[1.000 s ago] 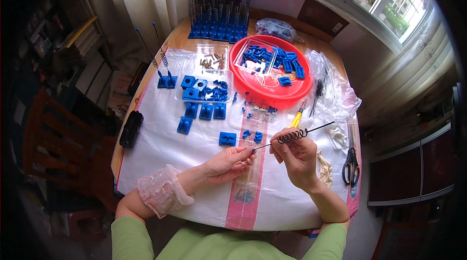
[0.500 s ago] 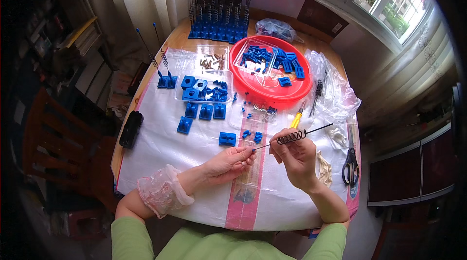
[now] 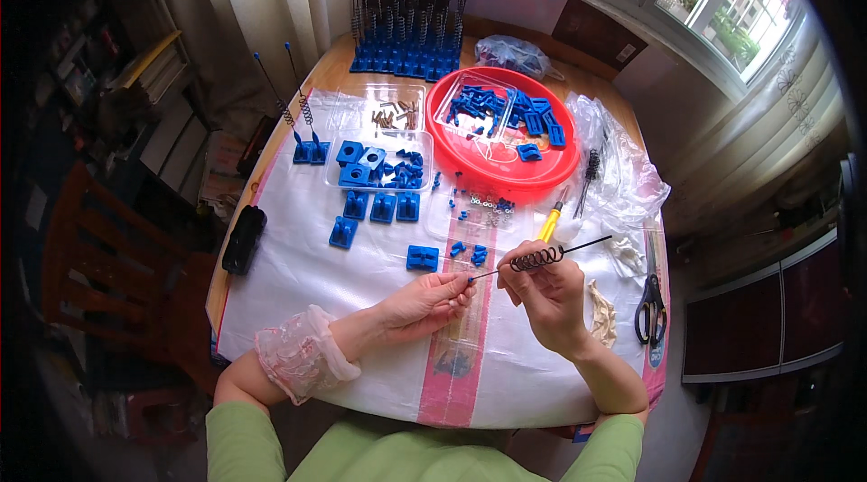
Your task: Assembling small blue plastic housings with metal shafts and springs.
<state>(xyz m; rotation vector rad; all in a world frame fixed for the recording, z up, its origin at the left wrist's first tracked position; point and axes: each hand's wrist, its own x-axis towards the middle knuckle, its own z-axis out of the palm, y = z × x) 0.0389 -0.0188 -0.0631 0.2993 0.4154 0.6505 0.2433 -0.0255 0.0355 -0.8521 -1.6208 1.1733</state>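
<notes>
Red tray (image 3: 470,177) holds blue blocks; the clear tray (image 3: 379,162) has more. Your right hand (image 3: 546,292) is clamped on the spring rod (image 3: 540,256) above the worktop (image 3: 298,274); your left hand (image 3: 424,301) pinches its blue tip, fingers together.

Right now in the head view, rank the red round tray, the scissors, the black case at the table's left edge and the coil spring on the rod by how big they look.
1. red round tray
2. scissors and black case: they look about alike, and the fisheye bends both, so no ranking.
3. coil spring, held at the right hand.
</notes>
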